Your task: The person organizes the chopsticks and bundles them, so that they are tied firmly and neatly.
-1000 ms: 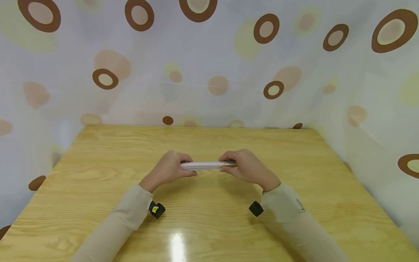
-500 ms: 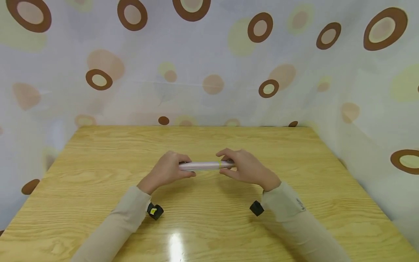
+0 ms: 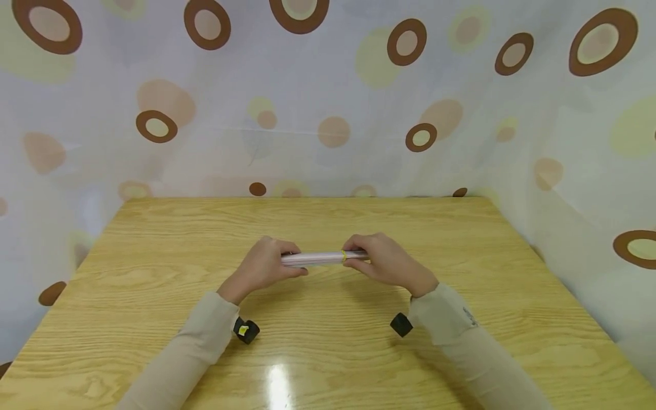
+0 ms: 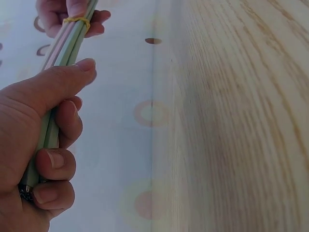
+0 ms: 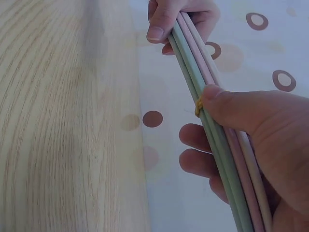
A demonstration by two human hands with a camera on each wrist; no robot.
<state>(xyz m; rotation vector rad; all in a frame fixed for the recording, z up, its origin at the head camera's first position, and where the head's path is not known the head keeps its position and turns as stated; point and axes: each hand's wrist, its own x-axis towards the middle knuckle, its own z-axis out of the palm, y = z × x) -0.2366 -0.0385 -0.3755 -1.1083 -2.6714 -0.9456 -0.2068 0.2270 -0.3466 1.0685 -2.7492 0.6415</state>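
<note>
Between my two hands, a bundle of chopstick-like sticks (image 3: 318, 259) is held level above the wooden table. Its sticks (image 5: 193, 63) are pale green, pink and cream. My left hand (image 3: 261, 263) grips one end, thumb along the sticks and fingers curled beneath; a dark tip (image 4: 26, 192) shows below them in the left wrist view. With thumb and fingers, my right hand (image 3: 386, 261) holds the other part. A yellow rubber band (image 5: 198, 107) circles the bundle right at the right thumb and fingertips. The bundle's far right end is hidden by the right hand.
The wooden table (image 3: 328, 353) extends under both arms. Behind it and along both sides hangs a pale curtain (image 3: 297, 154) with brown rings and spots. Small black devices (image 3: 401, 325) sit at both wrists.
The rubber band sits slightly farther left on the bundle than a second ago. My right index finger, lifted half a second ago, is down on the bundle again. The left hand keeps its grip.
</note>
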